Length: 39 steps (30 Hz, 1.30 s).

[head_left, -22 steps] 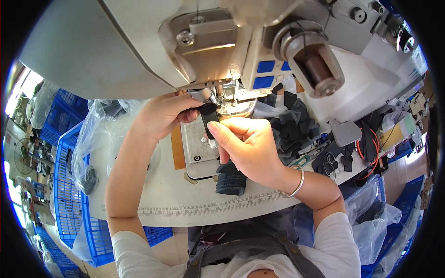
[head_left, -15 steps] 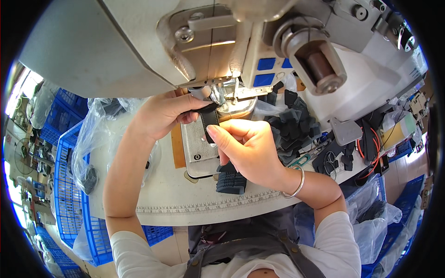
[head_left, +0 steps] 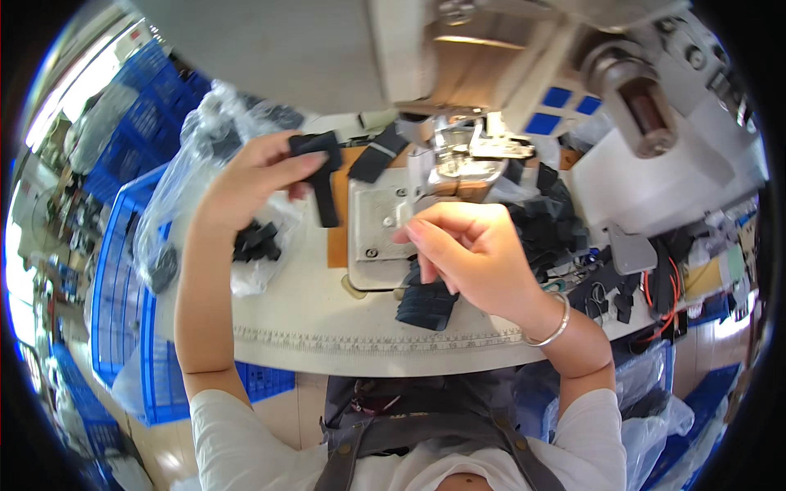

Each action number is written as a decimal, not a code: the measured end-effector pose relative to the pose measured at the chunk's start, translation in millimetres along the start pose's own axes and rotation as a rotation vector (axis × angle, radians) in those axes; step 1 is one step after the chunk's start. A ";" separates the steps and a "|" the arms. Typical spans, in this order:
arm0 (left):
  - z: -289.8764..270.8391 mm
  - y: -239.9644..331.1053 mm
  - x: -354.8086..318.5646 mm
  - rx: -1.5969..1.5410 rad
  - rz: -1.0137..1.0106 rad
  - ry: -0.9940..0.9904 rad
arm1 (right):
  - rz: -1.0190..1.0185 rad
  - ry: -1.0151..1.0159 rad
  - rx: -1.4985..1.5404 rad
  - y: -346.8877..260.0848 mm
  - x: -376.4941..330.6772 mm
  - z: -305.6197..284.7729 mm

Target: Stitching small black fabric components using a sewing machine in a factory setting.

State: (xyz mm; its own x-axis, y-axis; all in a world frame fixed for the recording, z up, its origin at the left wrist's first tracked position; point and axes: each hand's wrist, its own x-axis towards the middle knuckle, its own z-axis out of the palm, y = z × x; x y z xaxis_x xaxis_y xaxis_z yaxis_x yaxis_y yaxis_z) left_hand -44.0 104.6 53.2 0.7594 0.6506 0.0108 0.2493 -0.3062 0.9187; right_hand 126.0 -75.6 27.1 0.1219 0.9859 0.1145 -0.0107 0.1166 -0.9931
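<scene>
I sit at a pale surface (head_left: 327,327) whose near edge, marked like a ruler, curves just in front of my apron. An industrial sewing machine (head_left: 491,74) fills the far side, its grey arm overhanging a metal plate (head_left: 378,237) set into the surface. Blue crates (head_left: 123,278) stand to the left below the edge, and more are stacked far left toward a bright window.

The bare stretch runs along the near edge; to the right a heap of black fabric pieces (head_left: 553,221) and wires crowd the surface. A clear plastic bag (head_left: 254,245) with dark pieces inside lies on the left side.

My left hand (head_left: 246,184) is raised over that bag, wrist bent, thumb and fingers pinched on a black strap piece (head_left: 321,168) that hangs down from the grip, left of the plate. My right hand (head_left: 475,254) hovers over the plate's near right corner, fingers curled in loosely; I cannot tell whether it holds anything. A small stack of black pieces (head_left: 426,304) lies just below it. A bangle (head_left: 553,323) circles my right wrist.
</scene>
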 end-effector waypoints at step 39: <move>128.9 -57.5 -22.2 0.394 0.192 -0.215 | -0.018 0.477 -0.806 69.5 -88.0 -47.4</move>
State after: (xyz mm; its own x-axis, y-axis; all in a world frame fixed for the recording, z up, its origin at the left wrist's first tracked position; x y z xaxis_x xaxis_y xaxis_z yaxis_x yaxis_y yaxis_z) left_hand 2.3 18.2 -50.8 0.9107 0.4107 0.0456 0.2694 -0.6738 0.6880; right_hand 161.6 -159.9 -53.2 0.5117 0.8104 0.2852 0.6648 -0.1633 -0.7289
